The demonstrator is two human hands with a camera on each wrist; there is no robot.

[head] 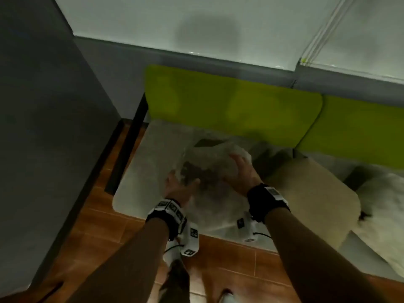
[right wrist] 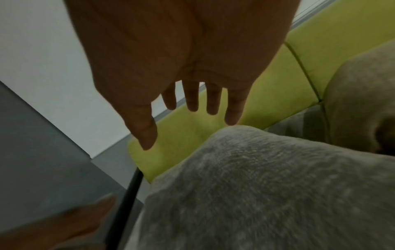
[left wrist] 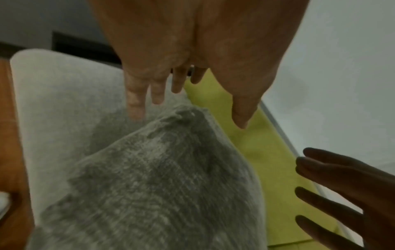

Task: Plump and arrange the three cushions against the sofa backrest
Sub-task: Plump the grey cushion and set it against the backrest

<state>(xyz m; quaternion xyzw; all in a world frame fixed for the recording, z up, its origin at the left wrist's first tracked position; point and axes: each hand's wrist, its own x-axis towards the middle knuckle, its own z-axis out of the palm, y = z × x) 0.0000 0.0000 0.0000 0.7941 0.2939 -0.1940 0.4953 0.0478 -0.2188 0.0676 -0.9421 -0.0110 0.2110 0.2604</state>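
Observation:
A grey furry cushion is blurred above the left sofa seat, in front of the lime-green backrest. My left hand is at its left side and my right hand at its right, both with straight, spread fingers. In the left wrist view the left hand hovers over the cushion without gripping it. The right wrist view shows the right hand just above the cushion. A beige cushion and a white fluffy cushion lie on the seat to the right.
A grey wall or cabinet stands close on the left, with a black sofa frame edge beside it. Behind the backrest is a grey ledge and a white wall. Brown floor tiles run along the sofa's front.

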